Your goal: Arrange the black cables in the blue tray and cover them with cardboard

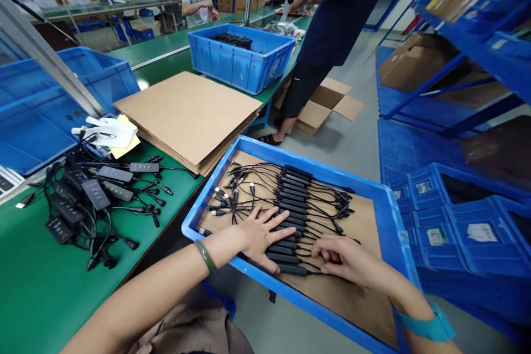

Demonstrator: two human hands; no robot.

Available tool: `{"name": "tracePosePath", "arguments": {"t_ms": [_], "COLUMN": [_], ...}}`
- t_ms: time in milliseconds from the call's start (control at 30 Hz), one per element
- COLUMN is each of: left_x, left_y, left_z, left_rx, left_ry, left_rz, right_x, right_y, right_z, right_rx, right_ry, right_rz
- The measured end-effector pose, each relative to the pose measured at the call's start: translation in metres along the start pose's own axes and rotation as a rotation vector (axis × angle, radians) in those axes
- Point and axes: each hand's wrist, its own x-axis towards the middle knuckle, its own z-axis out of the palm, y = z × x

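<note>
Controllers (293,196) — partly under left hand (260,234)

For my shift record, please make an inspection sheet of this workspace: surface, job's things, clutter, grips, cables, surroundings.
Surface: flat green workbench; brown cardboard sheet lines the blue plastic tray.
Job's things: slim black rectangular boxes, side by side in the tray.
Clutter: heaped black button boxes, white glove-like item and yellow paper on the workbench.
Grips: left hand spread over the row; right hand curled beside cables, pinching unclear.
Cables: thin black cables; silver-tipped USB plugs loosely bunched at left.
Surroundings: standing person in dark clothes, blue shelving rack, open brown cardboard box.
</note>
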Motion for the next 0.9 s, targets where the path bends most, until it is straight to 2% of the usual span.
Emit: {"name": "tracePosePath", "arguments": {"t_ms": [100,333,533,667,800,900], "left_x": [-0.005,-0.016,-0.012,-0.010,-0.012,-0.015], "left_y": [0.003,0.005,-0.004,-0.004,0.000,0.003], "left_z": [-0.004,-0.016,-0.010,-0.006,-0.011,-0.016], "left_rx": [0.019,-0.023,-0.081,-0.061,-0.061,-0.057], "left_ry": [0.020,0.020,0.033,0.035,0.006,-0.002], "left_rz": [-0.015,0.021,0.048,0.046,0.015,0.011], "right_x": [-0.005,-0.019,-0.016,-0.017,-0.021,-0.022], "right_y": [-0.010,-0.027,-0.042,-0.040,-0.032,-0.023], "right_z": [0.007,0.043,0.047,0.050,0.056,0.061], "right_rx": [0.062,0.080,-0.042,-0.082,0.019,0.108], "right_ry": [0.070,0.235,0.333,0.370,0.354,0.387], "right_rz": [0.014,0.166,0.182,0.171,0.159,0.121]}}
